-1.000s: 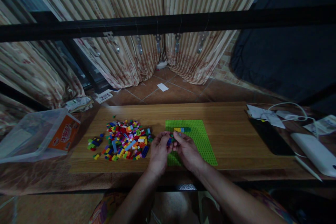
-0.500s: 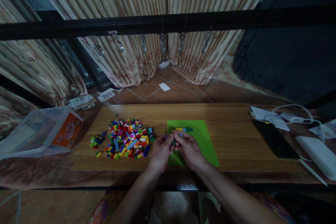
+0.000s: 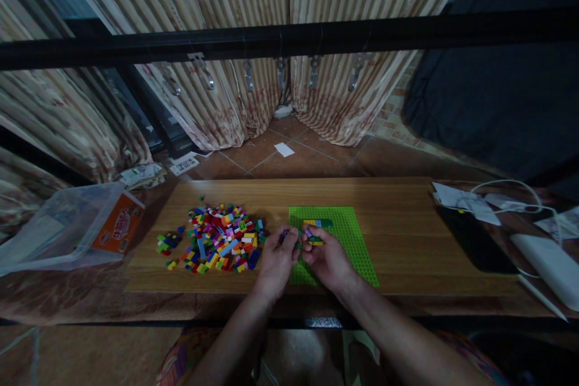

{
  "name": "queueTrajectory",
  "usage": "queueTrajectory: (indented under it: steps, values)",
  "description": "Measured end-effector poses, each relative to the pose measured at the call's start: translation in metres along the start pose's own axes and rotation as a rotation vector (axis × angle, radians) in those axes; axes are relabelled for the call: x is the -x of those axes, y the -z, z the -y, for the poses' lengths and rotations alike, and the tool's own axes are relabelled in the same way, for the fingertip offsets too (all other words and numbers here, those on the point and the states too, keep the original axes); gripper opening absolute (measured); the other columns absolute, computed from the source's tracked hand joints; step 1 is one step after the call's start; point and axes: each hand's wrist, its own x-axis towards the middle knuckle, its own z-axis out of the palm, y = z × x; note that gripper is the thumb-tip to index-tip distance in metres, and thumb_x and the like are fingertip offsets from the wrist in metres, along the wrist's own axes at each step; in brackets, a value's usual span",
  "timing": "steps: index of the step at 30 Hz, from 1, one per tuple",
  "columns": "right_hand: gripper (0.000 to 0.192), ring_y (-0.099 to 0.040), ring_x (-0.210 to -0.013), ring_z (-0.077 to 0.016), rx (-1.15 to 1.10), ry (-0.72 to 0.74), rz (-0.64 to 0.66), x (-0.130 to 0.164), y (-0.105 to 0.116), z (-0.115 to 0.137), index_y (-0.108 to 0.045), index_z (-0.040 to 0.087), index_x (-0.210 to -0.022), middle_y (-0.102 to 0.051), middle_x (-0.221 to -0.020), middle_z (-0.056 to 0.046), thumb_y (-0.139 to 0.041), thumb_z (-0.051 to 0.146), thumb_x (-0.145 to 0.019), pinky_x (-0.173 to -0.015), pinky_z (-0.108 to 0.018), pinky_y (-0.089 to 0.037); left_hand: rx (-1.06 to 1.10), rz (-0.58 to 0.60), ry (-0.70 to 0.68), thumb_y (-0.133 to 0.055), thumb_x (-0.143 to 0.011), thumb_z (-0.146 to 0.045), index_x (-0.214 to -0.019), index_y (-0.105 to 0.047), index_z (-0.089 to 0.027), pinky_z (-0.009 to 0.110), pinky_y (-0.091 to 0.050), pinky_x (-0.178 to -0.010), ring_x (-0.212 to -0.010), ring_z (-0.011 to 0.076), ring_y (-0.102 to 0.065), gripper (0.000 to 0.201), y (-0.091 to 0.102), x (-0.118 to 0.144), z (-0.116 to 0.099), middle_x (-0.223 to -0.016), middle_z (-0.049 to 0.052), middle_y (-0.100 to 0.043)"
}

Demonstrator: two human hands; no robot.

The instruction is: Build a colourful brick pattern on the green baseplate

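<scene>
My left hand [image 3: 278, 259] hovers over the left edge of the green baseplate [image 3: 355, 253], fingers closed on small dark bricks, partly hidden. Close beside it, my right hand [image 3: 330, 259] pinches a small purple brick [image 3: 308, 233] between thumb and finger. Yellow and green pieces show just by the right fingertips; whether they are held or on the plate I cannot tell. A row of yellow, blue and green bricks [image 3: 318, 223] is on the plate beyond the hands.
A heap of mixed bricks [image 3: 221, 241] covers the left part of the wooden board [image 3: 398, 223], with a smaller cluster [image 3: 167, 242] beside it. A clear plastic box [image 3: 58, 223] stands far left. At the right lie a black tablet-like slab [image 3: 477, 241], cables and a white device [image 3: 547, 268].
My hands have drawn slightly apart at the fingertips. A purple brick now shows in my right fingers, and yellow and green pieces have come into view beside them.
</scene>
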Motion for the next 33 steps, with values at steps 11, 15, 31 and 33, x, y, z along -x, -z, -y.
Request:
queueTrajectory:
  steps: [11, 15, 31, 33]
  values:
    - [0.014, -0.055, -0.045, -0.01, 0.03, -0.136, -0.12, -0.003, -0.001, -0.008, -0.059, 0.017, -0.078, -0.065, -0.061, 0.001, -0.052, 0.028, -0.084, -0.037, -0.018, -0.035, -0.741, 0.179, -0.298, -0.055, -0.082, -0.023, -0.105, -0.063, -0.024, 0.024, -0.05, -0.075, -0.081, 0.0144, -0.065, 0.025, 0.01, -0.002, -0.003, -0.095, 0.0, -0.069]
    - [0.01, -0.056, -0.048, -0.0098, 0.013, -0.11, -0.131, -0.006, 0.001, -0.008, -0.06, 0.017, -0.081, -0.065, -0.063, 0.001, -0.052, 0.021, -0.083, -0.04, -0.018, -0.039, -0.76, 0.216, -0.35, -0.053, -0.08, -0.016, -0.113, -0.061, -0.023, 0.025, -0.051, -0.08, -0.087, 0.0143, -0.065, 0.034, 0.012, -0.002, -0.009, -0.102, 0.0, -0.069]
    - [0.008, -0.06, -0.057, -0.0092, -0.089, -0.127, -0.082, -0.006, 0.001, -0.007, -0.061, 0.017, -0.079, -0.067, -0.069, 0.001, -0.053, 0.017, -0.082, -0.056, -0.02, -0.05, -0.592, 0.125, -0.362, -0.048, -0.081, -0.013, -0.112, -0.062, -0.019, 0.026, -0.052, -0.081, -0.087, 0.0144, -0.065, 0.035, 0.019, -0.008, -0.006, -0.099, 0.002, -0.07]
    - [0.009, -0.061, -0.061, -0.0101, -0.079, -0.117, -0.044, -0.005, -0.001, -0.005, -0.061, 0.017, -0.079, -0.068, -0.072, 0.0, -0.053, 0.018, -0.083, -0.061, -0.022, -0.052, -0.546, 0.119, -0.374, -0.047, -0.081, -0.013, -0.105, -0.064, -0.018, 0.026, -0.051, -0.079, -0.085, 0.0146, -0.065, 0.03, 0.021, -0.007, -0.009, -0.097, 0.003, -0.07]
